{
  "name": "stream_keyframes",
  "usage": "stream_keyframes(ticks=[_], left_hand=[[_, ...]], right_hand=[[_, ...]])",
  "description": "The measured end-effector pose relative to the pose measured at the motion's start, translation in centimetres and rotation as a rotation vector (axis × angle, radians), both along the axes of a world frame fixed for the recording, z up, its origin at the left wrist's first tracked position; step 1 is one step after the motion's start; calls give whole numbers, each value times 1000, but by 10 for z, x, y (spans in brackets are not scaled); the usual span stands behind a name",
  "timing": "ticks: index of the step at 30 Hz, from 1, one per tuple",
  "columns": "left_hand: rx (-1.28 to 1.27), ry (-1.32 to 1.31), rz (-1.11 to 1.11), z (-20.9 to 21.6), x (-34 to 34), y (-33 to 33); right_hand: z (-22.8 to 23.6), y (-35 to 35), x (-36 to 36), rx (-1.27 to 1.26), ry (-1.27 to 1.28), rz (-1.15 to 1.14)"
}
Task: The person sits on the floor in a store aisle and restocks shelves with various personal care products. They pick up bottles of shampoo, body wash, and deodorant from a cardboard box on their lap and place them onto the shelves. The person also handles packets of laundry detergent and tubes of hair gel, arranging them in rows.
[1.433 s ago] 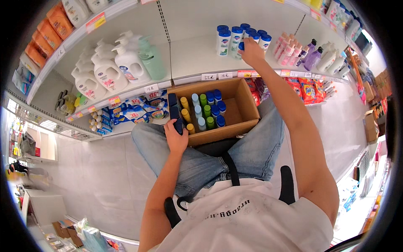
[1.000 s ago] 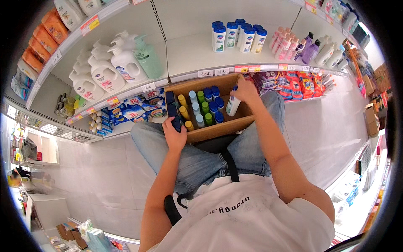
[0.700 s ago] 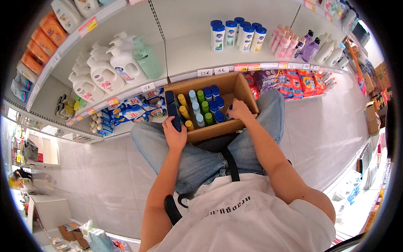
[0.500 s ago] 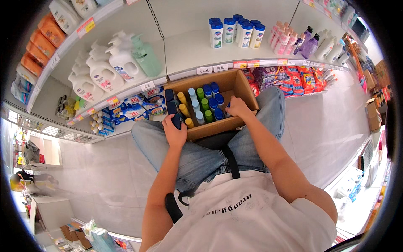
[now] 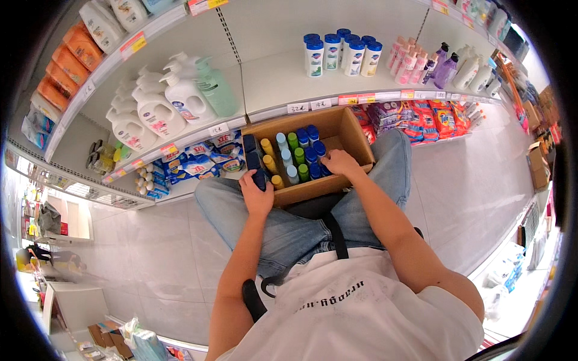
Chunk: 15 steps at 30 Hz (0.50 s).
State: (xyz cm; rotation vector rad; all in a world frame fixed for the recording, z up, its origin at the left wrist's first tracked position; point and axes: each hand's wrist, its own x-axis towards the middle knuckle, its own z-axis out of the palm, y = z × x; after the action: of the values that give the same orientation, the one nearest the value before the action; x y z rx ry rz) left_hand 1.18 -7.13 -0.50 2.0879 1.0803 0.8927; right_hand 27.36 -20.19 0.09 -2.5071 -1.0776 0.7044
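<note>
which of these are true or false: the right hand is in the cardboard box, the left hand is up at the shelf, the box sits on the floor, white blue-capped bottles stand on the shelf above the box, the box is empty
1. The right hand is in the cardboard box: true, it rests among the blue-capped bottles in the box.
2. The left hand is up at the shelf: false, it grips the box's near left edge.
3. The box sits on the floor: false, it rests on the person's lap.
4. White blue-capped bottles stand on the shelf above the box: true.
5. The box is empty: false, its left part holds yellow-, green- and blue-capped bottles.
</note>
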Motion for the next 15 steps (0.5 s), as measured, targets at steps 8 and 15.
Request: stream_keyframes(ticks=[8,15], left_hand=[[-45,-22,-10,3,2,-2],[-10,-23,-13,-1,-1,0]], right_hand=[[-3,-12,3,154,-34,-104],[13,-16,-24,242,-181,-127]])
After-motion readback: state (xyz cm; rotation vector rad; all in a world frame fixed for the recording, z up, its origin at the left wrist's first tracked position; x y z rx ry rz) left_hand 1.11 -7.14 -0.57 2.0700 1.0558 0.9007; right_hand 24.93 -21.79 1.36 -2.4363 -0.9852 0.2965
